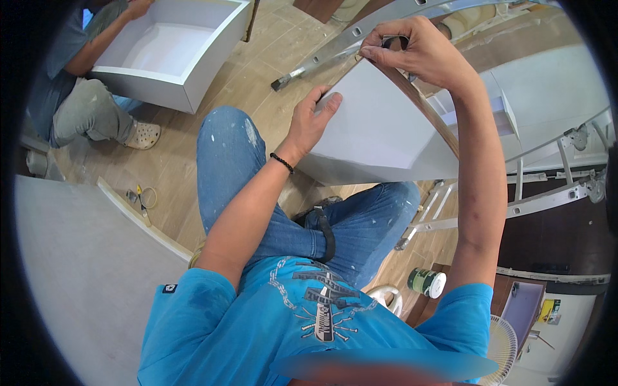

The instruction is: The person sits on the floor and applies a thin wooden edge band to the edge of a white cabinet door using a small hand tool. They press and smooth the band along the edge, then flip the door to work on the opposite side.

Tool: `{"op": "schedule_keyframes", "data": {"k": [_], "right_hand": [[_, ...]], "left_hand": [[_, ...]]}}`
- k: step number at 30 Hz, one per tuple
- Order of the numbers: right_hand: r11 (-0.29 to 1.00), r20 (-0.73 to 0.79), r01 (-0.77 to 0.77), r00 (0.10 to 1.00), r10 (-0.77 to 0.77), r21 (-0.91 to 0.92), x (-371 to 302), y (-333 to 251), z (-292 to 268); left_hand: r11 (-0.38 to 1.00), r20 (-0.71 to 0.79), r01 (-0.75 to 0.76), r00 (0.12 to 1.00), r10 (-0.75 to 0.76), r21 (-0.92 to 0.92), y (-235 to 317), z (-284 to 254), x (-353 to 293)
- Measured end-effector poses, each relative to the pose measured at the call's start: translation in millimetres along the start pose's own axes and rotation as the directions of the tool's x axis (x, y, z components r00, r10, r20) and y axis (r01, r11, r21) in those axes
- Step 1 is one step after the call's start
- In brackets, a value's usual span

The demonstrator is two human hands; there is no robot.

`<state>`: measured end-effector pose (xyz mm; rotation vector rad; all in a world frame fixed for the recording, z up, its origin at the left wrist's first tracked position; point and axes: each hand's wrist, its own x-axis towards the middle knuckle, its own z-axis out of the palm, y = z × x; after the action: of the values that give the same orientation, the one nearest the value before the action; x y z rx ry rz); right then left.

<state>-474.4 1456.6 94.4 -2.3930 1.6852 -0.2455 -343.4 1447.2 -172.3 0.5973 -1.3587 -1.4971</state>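
A white box-like panel piece (380, 122) stands tilted in front of my bent knees, with a brown edge (430, 110) along its right side. My left hand (310, 121) is closed on its left edge, thumb on the white face and fingers out of sight behind. At its far top corner, my right hand (412, 51) is bent over in a pinch, fingertips touching the corner. A small dark curved thing shows between the thumb and fingers, too hidden to name.
At the far left another person's hand (138, 6) holds a white drawer box (183, 77). An aluminium ladder (322, 55) lies beyond my hands. A pale panel (96, 257), yellow-handled scissors (143, 201) and a green tub (421, 282) are around me on the wood-look floor.
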Motion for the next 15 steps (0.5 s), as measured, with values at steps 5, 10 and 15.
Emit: {"op": "schedule_keyframes", "data": {"k": [5,10,15], "right_hand": [[0.998,-0.013,0.008,1.000,-0.007,0.059,-4.6,-1.5,-1.2],[0.999,-0.012,-0.034,0.999,0.033,-0.029,-0.5,-1.7,0.6],[0.999,-0.132,0.019,0.991,-0.025,-0.047,-10.2,11.9,0.6]], "left_hand": [[1.000,0.000,-0.003,1.000,0.003,-0.023,2.4,0.6,-1.6],[1.000,-0.020,0.009,1.000,-0.009,-0.005,-5.3,0.0,-0.4],[1.000,0.002,0.002,1.000,-0.002,-0.007,-3.5,2.4,1.3]]}}
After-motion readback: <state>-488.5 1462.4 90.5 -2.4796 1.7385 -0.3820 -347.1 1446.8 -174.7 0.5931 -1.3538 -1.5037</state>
